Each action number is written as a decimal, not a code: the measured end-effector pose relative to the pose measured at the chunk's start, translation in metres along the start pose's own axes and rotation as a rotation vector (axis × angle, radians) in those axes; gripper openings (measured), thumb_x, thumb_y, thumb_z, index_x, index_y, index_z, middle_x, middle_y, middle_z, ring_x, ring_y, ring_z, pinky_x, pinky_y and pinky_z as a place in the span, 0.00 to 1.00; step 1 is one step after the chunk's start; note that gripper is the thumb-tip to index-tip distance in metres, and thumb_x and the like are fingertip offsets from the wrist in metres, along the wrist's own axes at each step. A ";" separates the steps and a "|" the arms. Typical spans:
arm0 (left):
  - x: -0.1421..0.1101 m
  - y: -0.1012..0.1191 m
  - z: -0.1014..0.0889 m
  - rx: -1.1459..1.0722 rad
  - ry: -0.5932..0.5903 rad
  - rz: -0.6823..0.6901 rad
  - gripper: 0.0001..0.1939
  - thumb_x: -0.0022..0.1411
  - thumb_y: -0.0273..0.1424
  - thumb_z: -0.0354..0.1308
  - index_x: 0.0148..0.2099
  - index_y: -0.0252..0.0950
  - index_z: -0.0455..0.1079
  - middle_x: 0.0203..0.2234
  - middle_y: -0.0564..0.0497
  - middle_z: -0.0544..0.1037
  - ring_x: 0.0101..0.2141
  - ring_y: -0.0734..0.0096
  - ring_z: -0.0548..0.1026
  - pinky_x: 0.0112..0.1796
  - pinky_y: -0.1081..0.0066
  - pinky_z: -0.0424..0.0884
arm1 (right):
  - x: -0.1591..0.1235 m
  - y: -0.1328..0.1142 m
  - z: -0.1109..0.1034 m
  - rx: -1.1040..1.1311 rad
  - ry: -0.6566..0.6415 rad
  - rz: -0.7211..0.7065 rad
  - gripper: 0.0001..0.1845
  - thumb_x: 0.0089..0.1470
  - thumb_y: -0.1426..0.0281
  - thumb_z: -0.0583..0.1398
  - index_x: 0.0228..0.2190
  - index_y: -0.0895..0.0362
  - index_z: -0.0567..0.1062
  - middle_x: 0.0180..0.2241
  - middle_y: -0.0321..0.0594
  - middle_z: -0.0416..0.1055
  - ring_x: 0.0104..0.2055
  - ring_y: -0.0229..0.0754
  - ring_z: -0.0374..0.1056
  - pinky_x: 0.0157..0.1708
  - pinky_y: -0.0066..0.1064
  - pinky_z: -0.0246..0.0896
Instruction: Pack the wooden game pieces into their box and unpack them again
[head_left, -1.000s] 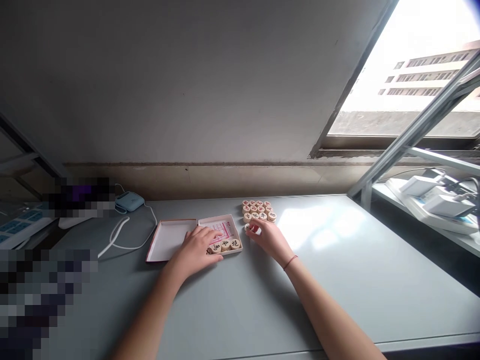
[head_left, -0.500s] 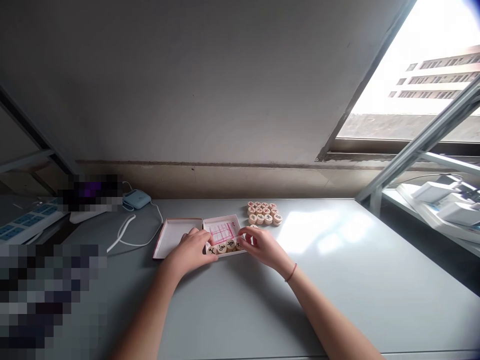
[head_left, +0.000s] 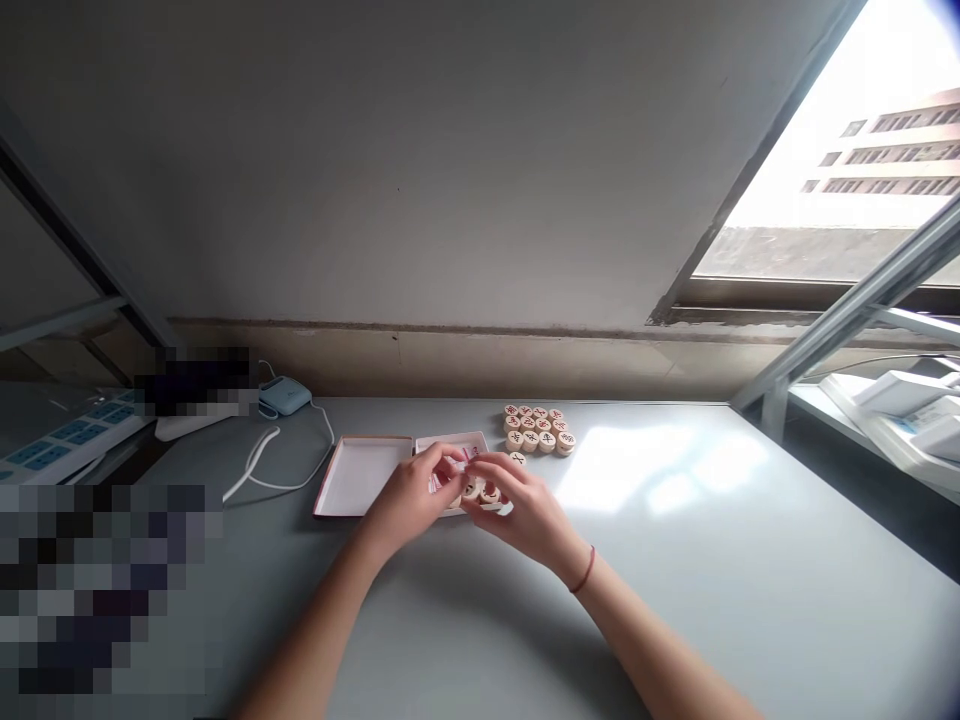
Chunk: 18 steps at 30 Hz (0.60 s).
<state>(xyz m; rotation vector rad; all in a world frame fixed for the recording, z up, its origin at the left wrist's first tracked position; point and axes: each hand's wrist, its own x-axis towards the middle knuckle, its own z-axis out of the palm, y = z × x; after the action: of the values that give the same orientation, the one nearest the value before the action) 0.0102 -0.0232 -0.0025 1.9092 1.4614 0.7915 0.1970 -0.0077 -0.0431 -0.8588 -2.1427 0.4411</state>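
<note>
My left hand (head_left: 420,487) is bent over the open cardboard box (head_left: 451,438), its thumb and fingers closed together near the middle. From the other side my right hand (head_left: 529,508) reaches in, fingers and thumb curled, its fingertips meeting those of the left. What the fingertips pinch is too small and covered to make out. Below them in the box, xiangqi pieces (head_left: 471,490) with black characters show between the hands. A white sheet with pink lines lies in the box, mostly hidden. Its joined lid half (head_left: 365,480) lies flat on the left.
Behind the right hand, several xiangqi pieces (head_left: 530,424) stand in rows, with one piece (head_left: 517,459) in front of them. A white cable (head_left: 259,460), a light blue device (head_left: 285,395) and a power strip (head_left: 71,440) are at the left. Metal posts flank the desk (head_left: 480,640).
My left hand has moved right from the box's left side, and its fingertips now meet the right hand's above the pieces. The view has shifted slightly.
</note>
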 end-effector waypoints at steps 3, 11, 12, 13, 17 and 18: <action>-0.001 0.004 0.008 -0.114 0.002 -0.017 0.13 0.62 0.42 0.52 0.44 0.41 0.67 0.30 0.55 0.76 0.31 0.71 0.74 0.35 0.73 0.70 | -0.001 -0.004 0.003 0.004 0.024 -0.041 0.10 0.59 0.70 0.56 0.43 0.52 0.70 0.40 0.42 0.73 0.31 0.35 0.69 0.31 0.27 0.66; 0.003 -0.005 0.007 0.042 0.036 -0.029 0.12 0.63 0.41 0.51 0.44 0.41 0.67 0.35 0.52 0.76 0.35 0.68 0.74 0.38 0.70 0.69 | 0.002 0.012 -0.015 -0.136 0.120 0.163 0.10 0.60 0.64 0.54 0.39 0.55 0.71 0.34 0.42 0.74 0.29 0.37 0.69 0.28 0.27 0.63; 0.004 -0.007 0.006 0.079 0.054 -0.011 0.11 0.63 0.40 0.50 0.43 0.40 0.67 0.35 0.52 0.76 0.36 0.68 0.74 0.39 0.69 0.69 | 0.002 0.017 -0.020 -0.156 0.150 0.223 0.11 0.60 0.62 0.54 0.38 0.55 0.71 0.34 0.42 0.74 0.28 0.37 0.69 0.27 0.27 0.63; 0.005 -0.009 0.006 0.114 0.069 0.007 0.10 0.63 0.39 0.50 0.43 0.40 0.67 0.36 0.51 0.76 0.37 0.67 0.74 0.40 0.69 0.69 | 0.002 0.023 -0.026 -0.180 0.175 0.282 0.11 0.60 0.61 0.54 0.37 0.55 0.70 0.34 0.42 0.74 0.27 0.37 0.68 0.27 0.27 0.62; 0.007 -0.015 0.006 0.209 0.095 0.045 0.09 0.63 0.35 0.49 0.42 0.40 0.68 0.37 0.51 0.76 0.38 0.66 0.74 0.41 0.68 0.69 | 0.000 0.043 -0.040 -0.282 0.153 0.441 0.12 0.58 0.58 0.53 0.33 0.53 0.69 0.33 0.40 0.74 0.24 0.37 0.65 0.26 0.28 0.58; 0.007 -0.016 0.006 0.219 0.093 0.048 0.09 0.63 0.34 0.49 0.42 0.40 0.68 0.37 0.51 0.77 0.38 0.66 0.74 0.41 0.68 0.69 | -0.002 0.048 -0.041 -0.302 0.127 0.458 0.12 0.57 0.58 0.54 0.33 0.53 0.68 0.33 0.40 0.74 0.23 0.38 0.65 0.25 0.29 0.57</action>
<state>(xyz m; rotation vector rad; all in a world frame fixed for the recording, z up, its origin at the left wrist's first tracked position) 0.0065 -0.0136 -0.0185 2.1009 1.6216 0.7787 0.2497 0.0263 -0.0438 -1.5204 -1.9153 0.2801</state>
